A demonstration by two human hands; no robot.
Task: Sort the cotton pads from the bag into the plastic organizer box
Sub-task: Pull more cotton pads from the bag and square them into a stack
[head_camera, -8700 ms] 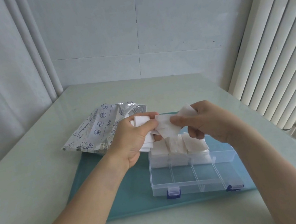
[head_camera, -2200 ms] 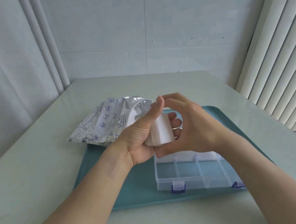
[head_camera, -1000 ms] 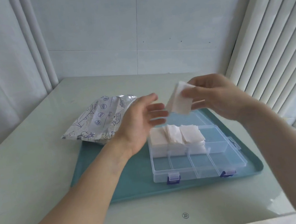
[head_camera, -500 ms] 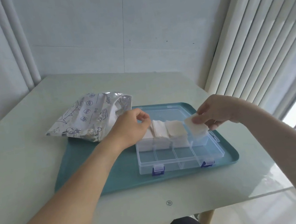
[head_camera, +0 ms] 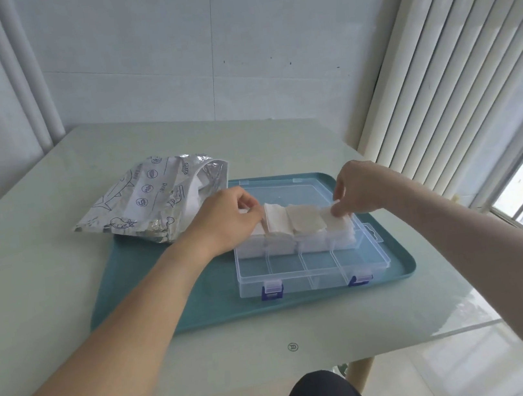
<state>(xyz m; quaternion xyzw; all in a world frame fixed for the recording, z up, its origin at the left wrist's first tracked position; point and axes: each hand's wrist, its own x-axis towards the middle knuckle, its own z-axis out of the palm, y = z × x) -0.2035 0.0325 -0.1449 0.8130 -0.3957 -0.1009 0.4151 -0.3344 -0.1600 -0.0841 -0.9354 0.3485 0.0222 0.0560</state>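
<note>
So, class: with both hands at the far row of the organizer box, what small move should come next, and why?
Probably the right hand lets go of the cotton pads it pinches and seats them in the far-right compartment of the organizer box: that stack sits above the rim, while the near row shows no pads.

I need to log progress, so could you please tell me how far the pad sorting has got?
Done: the box's far row holds cotton pads. In hand: the right hand sets pads into the rightmost far compartment while the left hand steadies the leftmost stack. Left: the near row sits empty, and the bag lies open.
</note>
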